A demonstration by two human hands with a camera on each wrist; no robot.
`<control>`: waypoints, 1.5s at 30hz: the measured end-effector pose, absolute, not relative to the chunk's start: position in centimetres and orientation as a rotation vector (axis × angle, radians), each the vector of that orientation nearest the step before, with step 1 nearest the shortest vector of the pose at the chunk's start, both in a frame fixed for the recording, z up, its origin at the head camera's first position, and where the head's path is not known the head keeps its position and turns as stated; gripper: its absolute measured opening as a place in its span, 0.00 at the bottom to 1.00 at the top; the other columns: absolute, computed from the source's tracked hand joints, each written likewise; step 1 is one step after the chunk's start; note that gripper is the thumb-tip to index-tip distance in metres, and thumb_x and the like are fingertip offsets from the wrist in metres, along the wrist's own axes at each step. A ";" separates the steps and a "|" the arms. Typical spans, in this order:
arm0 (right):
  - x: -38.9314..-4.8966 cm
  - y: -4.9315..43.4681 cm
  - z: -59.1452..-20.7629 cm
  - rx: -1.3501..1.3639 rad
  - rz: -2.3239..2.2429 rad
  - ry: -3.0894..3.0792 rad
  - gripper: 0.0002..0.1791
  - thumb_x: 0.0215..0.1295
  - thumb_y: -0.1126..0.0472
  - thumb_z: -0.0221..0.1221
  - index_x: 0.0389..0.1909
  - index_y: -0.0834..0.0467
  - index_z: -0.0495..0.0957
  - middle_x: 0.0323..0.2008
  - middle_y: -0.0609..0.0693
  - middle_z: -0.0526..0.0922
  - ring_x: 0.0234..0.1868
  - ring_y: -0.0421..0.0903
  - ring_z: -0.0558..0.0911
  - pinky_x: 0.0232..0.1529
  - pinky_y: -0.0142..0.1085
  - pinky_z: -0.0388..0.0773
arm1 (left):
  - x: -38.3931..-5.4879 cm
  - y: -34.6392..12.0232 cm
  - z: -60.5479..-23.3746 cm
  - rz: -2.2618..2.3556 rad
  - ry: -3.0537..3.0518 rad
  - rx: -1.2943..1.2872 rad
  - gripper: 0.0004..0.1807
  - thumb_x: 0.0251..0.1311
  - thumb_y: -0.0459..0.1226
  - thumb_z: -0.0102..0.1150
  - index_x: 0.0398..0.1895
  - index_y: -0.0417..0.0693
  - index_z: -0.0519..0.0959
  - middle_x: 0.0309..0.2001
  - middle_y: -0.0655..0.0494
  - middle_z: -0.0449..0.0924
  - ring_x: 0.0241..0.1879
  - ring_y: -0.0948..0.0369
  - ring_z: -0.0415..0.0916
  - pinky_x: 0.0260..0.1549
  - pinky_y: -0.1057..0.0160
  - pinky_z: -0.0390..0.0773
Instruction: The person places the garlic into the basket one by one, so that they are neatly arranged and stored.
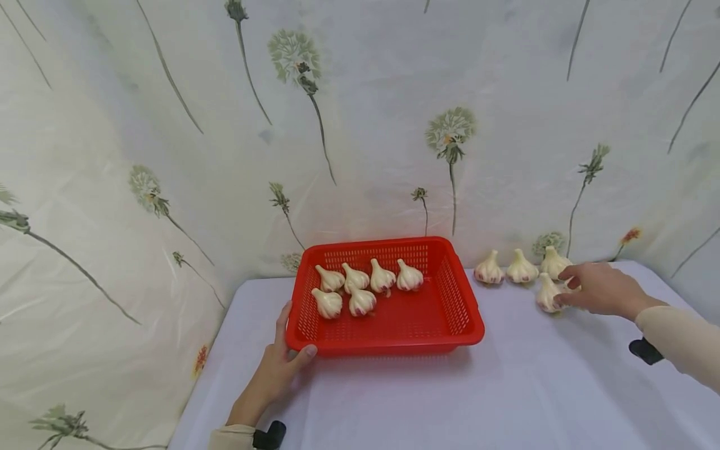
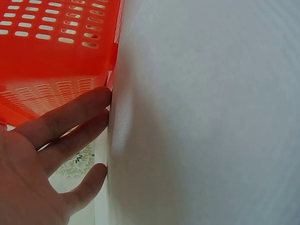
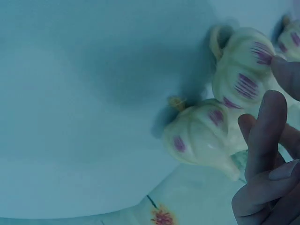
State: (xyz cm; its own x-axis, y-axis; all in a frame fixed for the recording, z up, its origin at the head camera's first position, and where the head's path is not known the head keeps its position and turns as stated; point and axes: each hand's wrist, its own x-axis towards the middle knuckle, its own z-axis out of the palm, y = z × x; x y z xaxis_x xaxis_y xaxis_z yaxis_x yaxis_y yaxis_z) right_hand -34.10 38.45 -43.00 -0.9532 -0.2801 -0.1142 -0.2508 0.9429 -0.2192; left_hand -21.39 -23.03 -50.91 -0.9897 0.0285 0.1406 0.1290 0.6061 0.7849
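Observation:
My left hand rests at the near left corner of a red plastic basket, thumb by the front rim and fingers along the left side. In the left wrist view its fingers stretch out beside the perforated wall. My right hand reaches over a small group of garlic bulbs. In the right wrist view the thumb is right at one purple-streaked bulb, the index finger overlaps it, and the other fingers bend. Another bulb lies beside it. The hand partly hides the bulb under it.
Inside the basket, several garlic bulbs lie toward the left and back. Two more bulbs stand on the white tabletop between basket and right hand. A flower-patterned cloth hangs behind the table.

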 end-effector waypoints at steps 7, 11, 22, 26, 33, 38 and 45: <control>-33.3 38.9 -44.3 -0.387 -0.361 2.912 0.41 0.55 0.38 0.67 0.54 0.70 0.76 0.35 0.55 0.84 0.22 0.40 0.79 0.23 0.37 0.74 | -21.5 -23.1 -51.1 -1.343 -2.703 -0.142 0.51 0.58 0.58 0.62 0.77 0.81 0.38 0.59 0.52 0.80 0.43 0.58 0.77 0.46 0.48 0.79; -33.1 38.9 -44.9 -0.380 -0.357 2.943 0.44 0.53 0.36 0.68 0.58 0.68 0.74 0.33 0.53 0.82 0.22 0.41 0.77 0.22 0.37 0.72 | -21.5 -23.1 -51.0 -1.353 -2.710 -0.135 0.51 0.58 0.59 0.62 0.77 0.82 0.38 0.60 0.54 0.79 0.45 0.58 0.77 0.46 0.50 0.79; -32.9 38.8 -46.7 -0.420 -0.325 3.012 0.43 0.55 0.39 0.68 0.58 0.70 0.73 0.36 0.55 0.83 0.29 0.45 0.78 0.27 0.43 0.76 | -21.5 -23.1 -51.0 -1.360 -2.707 -0.139 0.51 0.58 0.60 0.61 0.77 0.81 0.38 0.62 0.53 0.77 0.57 0.52 0.76 0.51 0.43 0.78; -32.6 38.7 -47.0 -0.407 -0.443 2.955 0.43 0.57 0.41 0.67 0.61 0.70 0.68 0.40 0.61 0.83 0.22 0.39 0.79 0.26 0.40 0.76 | -21.5 -23.1 -51.1 -1.348 -2.702 -0.153 0.51 0.58 0.58 0.61 0.77 0.80 0.38 0.62 0.52 0.77 0.56 0.52 0.77 0.51 0.43 0.78; -32.1 38.5 -47.2 -0.441 -0.460 2.964 0.39 0.58 0.43 0.67 0.60 0.64 0.67 0.48 0.69 0.80 0.22 0.38 0.78 0.27 0.40 0.74 | -21.3 -23.0 -50.9 -1.367 -2.703 -0.146 0.51 0.58 0.59 0.62 0.77 0.81 0.38 0.61 0.52 0.78 0.55 0.53 0.77 0.49 0.45 0.79; -32.1 38.3 -47.1 -0.421 -0.464 2.969 0.40 0.58 0.40 0.66 0.60 0.64 0.69 0.43 0.61 0.82 0.22 0.38 0.78 0.24 0.37 0.71 | -21.4 -23.0 -50.8 -1.383 -2.706 -0.135 0.51 0.58 0.60 0.61 0.77 0.81 0.38 0.62 0.53 0.77 0.57 0.52 0.76 0.50 0.44 0.79; -32.0 38.1 -46.8 -0.431 -0.481 3.040 0.40 0.61 0.35 0.62 0.58 0.64 0.71 0.30 0.49 0.81 0.22 0.39 0.76 0.24 0.37 0.68 | -21.4 -23.0 -50.9 -1.382 -2.708 -0.128 0.51 0.58 0.59 0.61 0.77 0.81 0.37 0.61 0.54 0.78 0.52 0.55 0.77 0.48 0.47 0.80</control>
State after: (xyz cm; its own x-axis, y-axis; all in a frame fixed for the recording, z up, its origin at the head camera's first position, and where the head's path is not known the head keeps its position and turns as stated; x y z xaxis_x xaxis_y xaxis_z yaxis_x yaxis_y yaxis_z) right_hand -32.01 38.05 -46.79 -0.9610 -0.2765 0.0096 -0.2660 0.9137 -0.3073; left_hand -21.40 -23.04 -50.94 -0.9916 0.0301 0.1260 0.1197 0.5851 0.8021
